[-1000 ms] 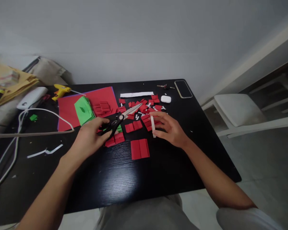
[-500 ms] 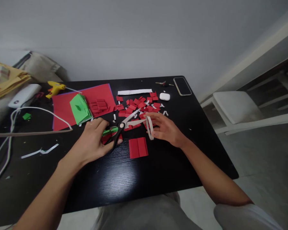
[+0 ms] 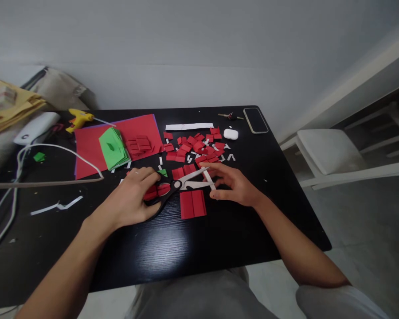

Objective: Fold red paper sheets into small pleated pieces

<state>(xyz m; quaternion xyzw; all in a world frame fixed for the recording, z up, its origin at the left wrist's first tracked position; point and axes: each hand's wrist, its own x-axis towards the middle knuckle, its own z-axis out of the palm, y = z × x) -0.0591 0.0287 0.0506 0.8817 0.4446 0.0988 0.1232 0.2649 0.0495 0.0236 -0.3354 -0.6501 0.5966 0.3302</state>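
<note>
My left hand (image 3: 134, 195) is closed round the black handles of a pair of scissors (image 3: 177, 185), whose blades are parted and point right. In my right hand (image 3: 231, 184) a narrow white strip (image 3: 208, 177), which looks like tape or paper, is pinched between thumb and fingers. The strip crosses the blades near their tips. Just below the blades lies a folded red paper piece (image 3: 193, 204). More small red folded papers (image 3: 199, 144) and white scraps are heaped beyond my hands. Red and green pieces show partly under my left hand and the handles.
Left of the heap, a green paper stack (image 3: 113, 149) rests on red sheets (image 3: 86, 148). A yellow glue gun (image 3: 79, 118) and a white cable (image 3: 69, 155) lie farther left. A white case (image 3: 230, 134) and a phone (image 3: 255, 120) are at the back right. A white chair (image 3: 329, 150) stands beyond the table's right edge.
The scissors have shifted right and lower, turning flatter. The white strip, looped before, now looks straighter and lies across the blades. My right hand has moved slightly right.
</note>
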